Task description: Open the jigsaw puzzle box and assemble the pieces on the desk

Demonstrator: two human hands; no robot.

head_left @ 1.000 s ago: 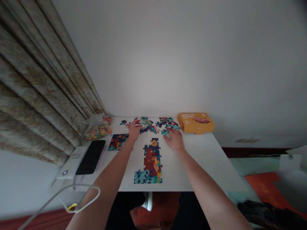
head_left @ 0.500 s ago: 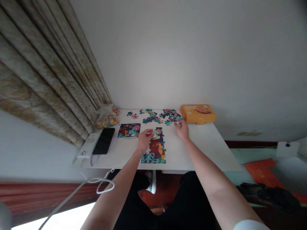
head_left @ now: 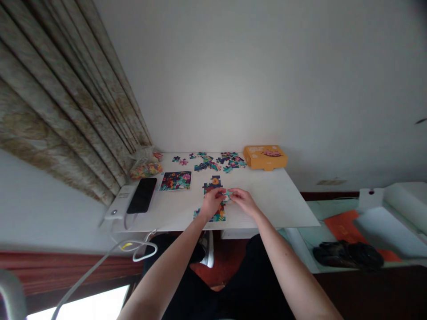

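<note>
Phone [head_left: 142, 195] left of joined puzzle [head_left: 220, 214] (card [head_left: 175, 181] between), loose pieces [head_left: 207, 163] behind — box [head_left: 266, 158] at right

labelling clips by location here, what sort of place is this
Probably a room in a home, though that is a guess: a patterned curtain hangs at the left, and puzzle pieces and a phone lie on a white table against a plain wall.

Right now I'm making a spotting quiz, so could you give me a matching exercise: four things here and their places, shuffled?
1. Phone
2. Yellow-orange box
3. Picture card
4. Held puzzle piece

A. Between left hand and right hand
B. Right of the loose pieces
C. Left of the picture card
D. Between phone and assembled section

Pairs: 1-C; 2-B; 3-D; 4-A
</note>
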